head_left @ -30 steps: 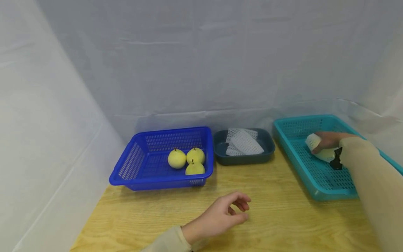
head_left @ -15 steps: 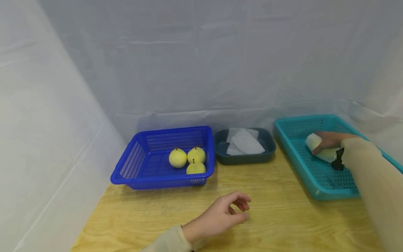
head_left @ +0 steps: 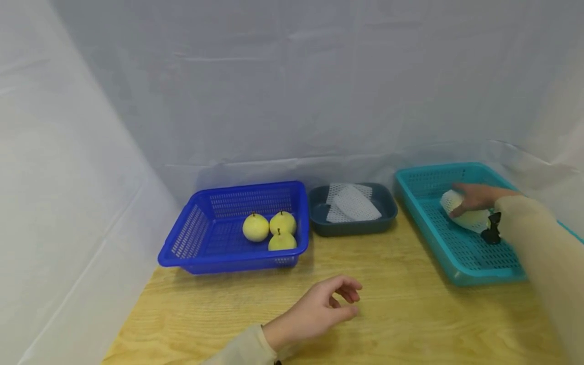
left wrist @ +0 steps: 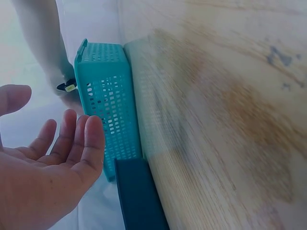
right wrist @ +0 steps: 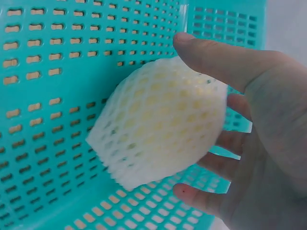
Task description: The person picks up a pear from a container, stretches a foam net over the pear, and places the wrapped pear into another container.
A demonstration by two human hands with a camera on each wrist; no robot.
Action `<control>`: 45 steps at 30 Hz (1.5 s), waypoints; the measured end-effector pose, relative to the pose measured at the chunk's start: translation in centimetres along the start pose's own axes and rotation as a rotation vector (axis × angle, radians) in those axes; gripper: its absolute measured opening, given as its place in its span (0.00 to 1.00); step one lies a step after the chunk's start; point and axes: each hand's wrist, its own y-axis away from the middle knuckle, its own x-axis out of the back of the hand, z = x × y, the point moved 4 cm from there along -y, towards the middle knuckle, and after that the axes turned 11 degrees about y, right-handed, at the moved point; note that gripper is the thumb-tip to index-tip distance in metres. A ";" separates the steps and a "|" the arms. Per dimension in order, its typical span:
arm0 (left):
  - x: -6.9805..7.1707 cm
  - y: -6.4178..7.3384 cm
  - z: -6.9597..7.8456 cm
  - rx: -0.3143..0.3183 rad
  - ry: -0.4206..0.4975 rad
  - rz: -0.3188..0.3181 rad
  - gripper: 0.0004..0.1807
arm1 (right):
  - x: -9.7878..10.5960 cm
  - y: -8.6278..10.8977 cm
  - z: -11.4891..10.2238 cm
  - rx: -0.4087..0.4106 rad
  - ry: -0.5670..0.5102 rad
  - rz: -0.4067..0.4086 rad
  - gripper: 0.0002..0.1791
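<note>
A pear in a white foam net [right wrist: 158, 124] lies in the teal basket [head_left: 433, 238], its yellow skin showing through the mesh. My right hand [head_left: 476, 196] is over it; in the right wrist view the thumb [right wrist: 216, 57] stands straight and spread, its tip off the net, while the other fingers lie loosely beside the pear. My left hand [head_left: 319, 309] hovers above the table front, fingers loosely curled and holding nothing. In the left wrist view, this same left hand [left wrist: 53, 167] shows its palm and spread fingers.
A blue basket [head_left: 205, 261] at left holds three bare yellow pears [head_left: 255, 228]. Between the baskets stands a dark teal tray [head_left: 351, 229] with white foam nets [head_left: 356, 203]. White sheeting [head_left: 274, 101] encloses the wooden table [head_left: 205, 309] at the back and sides.
My right hand has loosened from the netted pear, thumb and fingers spreading and the hand rising slightly. The pear stays in the teal basket. My left hand has hardly moved.
</note>
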 end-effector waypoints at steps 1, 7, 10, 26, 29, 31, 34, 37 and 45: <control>0.0 0.0 0.0 0.000 0.001 0.000 0.17 | 0.2 0.1 -0.2 0.015 0.020 0.018 0.57; 0.0 0.1 0.0 0.006 -0.001 0.001 0.17 | 2.1 1.0 -2.5 0.112 0.076 0.122 0.51; -0.1 0.0 0.0 0.007 0.002 -0.003 0.17 | 3.2 1.8 -4.0 0.152 0.102 0.186 0.48; -0.1 -0.2 0.0 -0.006 -0.025 -0.009 0.16 | 4.7 9.2 -15.6 0.331 0.262 0.350 0.28; -0.1 -0.2 0.0 -0.006 -0.025 -0.012 0.16 | 4.3 10.1 -17.0 0.373 0.264 0.376 0.26; -0.1 -0.1 -0.1 -0.004 -0.026 -0.011 0.16 | 4.0 10.6 -17.9 0.409 0.263 0.413 0.24; -0.1 -0.1 0.0 -0.004 -0.034 -0.005 0.16 | 3.3 11.2 -19.3 0.484 0.268 0.488 0.22; 0.0 0.0 0.0 -0.004 -0.040 -0.001 0.15 | 2.4 11.7 -20.5 0.555 0.256 0.538 0.21; 0.2 0.1 0.1 0.001 -0.044 0.006 0.15 | -0.1 12.9 -22.6 0.611 0.165 0.496 0.18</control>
